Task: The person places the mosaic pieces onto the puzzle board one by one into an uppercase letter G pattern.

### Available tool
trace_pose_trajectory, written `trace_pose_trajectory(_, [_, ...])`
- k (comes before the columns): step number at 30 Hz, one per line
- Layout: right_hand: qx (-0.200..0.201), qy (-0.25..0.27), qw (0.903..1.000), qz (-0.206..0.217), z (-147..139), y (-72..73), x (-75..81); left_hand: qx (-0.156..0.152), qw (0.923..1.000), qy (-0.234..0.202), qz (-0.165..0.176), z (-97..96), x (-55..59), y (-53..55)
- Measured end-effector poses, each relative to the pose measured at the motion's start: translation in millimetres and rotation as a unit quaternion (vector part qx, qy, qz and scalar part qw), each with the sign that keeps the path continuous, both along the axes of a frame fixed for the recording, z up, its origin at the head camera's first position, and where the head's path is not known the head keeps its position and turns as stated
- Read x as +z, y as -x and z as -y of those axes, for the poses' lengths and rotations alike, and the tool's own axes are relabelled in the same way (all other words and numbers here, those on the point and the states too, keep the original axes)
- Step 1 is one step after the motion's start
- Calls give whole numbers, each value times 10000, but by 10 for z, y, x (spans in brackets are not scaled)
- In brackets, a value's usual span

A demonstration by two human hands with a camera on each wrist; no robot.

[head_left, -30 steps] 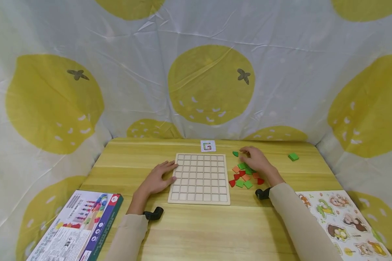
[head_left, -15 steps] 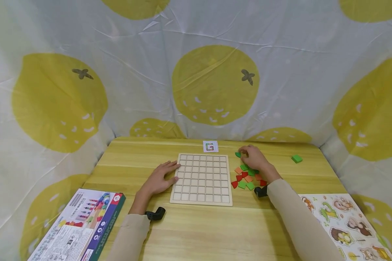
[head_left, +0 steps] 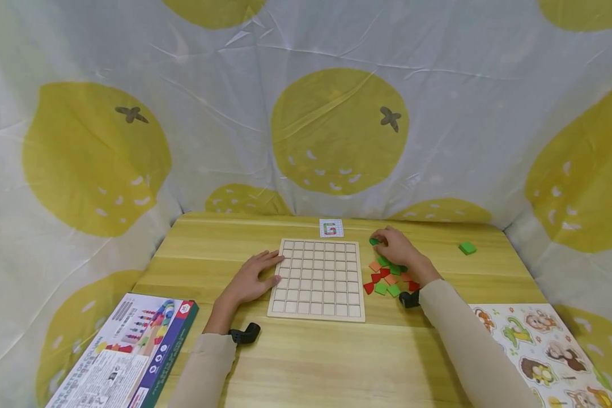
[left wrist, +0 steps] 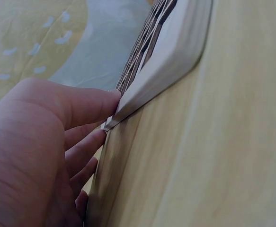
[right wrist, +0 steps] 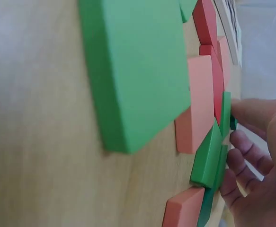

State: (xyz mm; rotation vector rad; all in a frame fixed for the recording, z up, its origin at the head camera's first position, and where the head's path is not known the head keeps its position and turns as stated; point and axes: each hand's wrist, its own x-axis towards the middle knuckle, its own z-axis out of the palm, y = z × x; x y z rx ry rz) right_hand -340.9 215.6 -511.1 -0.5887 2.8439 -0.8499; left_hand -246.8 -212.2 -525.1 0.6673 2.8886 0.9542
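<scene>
A wooden grid board [head_left: 318, 318] lies flat on the table. My left hand [head_left: 251, 280] rests at its left edge, fingers extended, with thumb and fingertips touching the rim; the left wrist view shows the thumb on the board's edge [left wrist: 164, 78]. Beyond the pile of coloured tiles, my right hand [head_left: 399, 248] pinches a dark green rounded piece [head_left: 374, 241] between thumb and fingers. In the right wrist view, most of that piece is hidden behind the thumb. Below the hand lie green tiles [head_left: 381, 289], orange tiles [head_left: 374, 266] and red pieces [head_left: 369, 288].
A small card [head_left: 331, 228] with a coloured G pattern lies behind the board. One green tile [head_left: 467, 248] sits apart at the right. A toy box [head_left: 127, 351] stands front left, and a sheet with cartoon animals [head_left: 545, 345] lies front right.
My right hand has closed its fingertips on the dark green piece, which lay just left of them before. The left hand stays on the board's edge. The view has shifted slightly.
</scene>
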Motion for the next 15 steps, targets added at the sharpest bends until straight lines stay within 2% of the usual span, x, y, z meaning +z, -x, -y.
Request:
trace_pose_trajectory(9, [-188,379,9990,111,-166,-145,42,21,10000,35,-29,-2,1,0])
trace_pose_trajectory(15, [-407,248,9988,134,-400,-296,54,-9,10000,13,-19,5,-4,5])
